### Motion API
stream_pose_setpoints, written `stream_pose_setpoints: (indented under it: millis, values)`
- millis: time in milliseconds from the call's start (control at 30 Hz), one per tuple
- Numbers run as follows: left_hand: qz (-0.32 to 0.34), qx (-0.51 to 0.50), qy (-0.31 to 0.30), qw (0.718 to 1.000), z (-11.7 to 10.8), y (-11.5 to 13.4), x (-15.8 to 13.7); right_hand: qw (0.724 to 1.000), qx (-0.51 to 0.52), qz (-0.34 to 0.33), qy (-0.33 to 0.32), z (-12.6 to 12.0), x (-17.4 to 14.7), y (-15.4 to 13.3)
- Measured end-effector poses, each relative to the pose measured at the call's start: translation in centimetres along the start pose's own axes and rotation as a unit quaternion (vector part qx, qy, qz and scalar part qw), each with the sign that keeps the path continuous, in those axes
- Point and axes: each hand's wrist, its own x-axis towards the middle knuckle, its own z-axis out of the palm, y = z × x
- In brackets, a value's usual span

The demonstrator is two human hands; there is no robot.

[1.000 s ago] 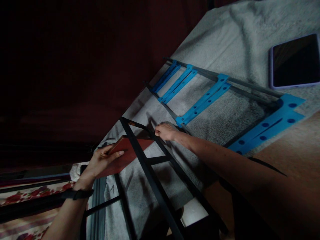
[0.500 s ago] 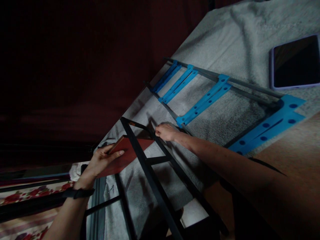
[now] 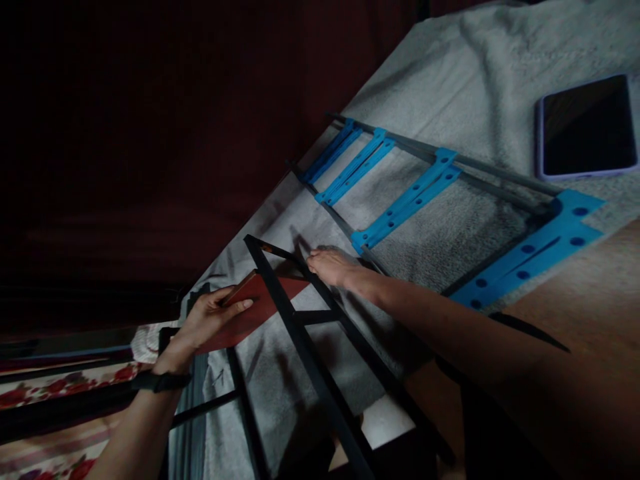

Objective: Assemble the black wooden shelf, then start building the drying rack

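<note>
My left hand (image 3: 207, 319) grips the near edge of a flat reddish-brown board (image 3: 244, 308), thumb on its upper face and fingers hidden underneath. Part of the board passes behind the bars of a black ladder-like frame (image 3: 296, 328). My right hand (image 3: 331, 265) is at the far bar of this frame, close to its upper end, with the fingers curled against the bar. Whatever its fingertips press on is partly hidden. A black band circles my left wrist.
Grey rods joined by several blue crosspieces (image 3: 406, 203) lie on the grey cloth (image 3: 470, 87). A phone with a purple edge (image 3: 587, 130) rests at right. Dark red fabric (image 3: 200, 133) fills the upper left, and flowered cloth (image 3: 65, 393) shows at lower left.
My right hand's fingers have shifted slightly on the far bar and look a little less tightly curled. My left hand and the board have barely moved.
</note>
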Motion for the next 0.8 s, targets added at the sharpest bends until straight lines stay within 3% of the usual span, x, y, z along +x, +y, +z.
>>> stream_pose_setpoints:
  millis: [200, 433, 533, 667, 800]
  values:
    - [0.034, 0.038, -0.01, 0.999, -0.1, -1.5, 0.1, 1.0, -0.016, 0.0, 0.024, 0.2, -0.3, 0.1]
    - [0.087, 0.133, -0.012, 0.987, -0.4, -1.4, 0.3, 0.997, -0.065, -0.024, -0.022, -1.0, -0.5, -0.8]
    - [0.129, 0.15, 0.0, 0.98, -0.3, -0.7, 0.4, 0.994, -0.105, -0.028, -0.031, -1.2, -0.5, -1.5]
    - [0.127, 0.133, -0.004, 0.983, 0.3, 1.2, 0.8, 0.995, -0.095, -0.021, -0.024, -1.4, -0.5, -1.8]
    - [0.121, 0.118, -0.071, 0.983, 1.2, 3.9, 1.9, 0.997, -0.072, 0.002, -0.029, -1.4, -0.4, -1.5]
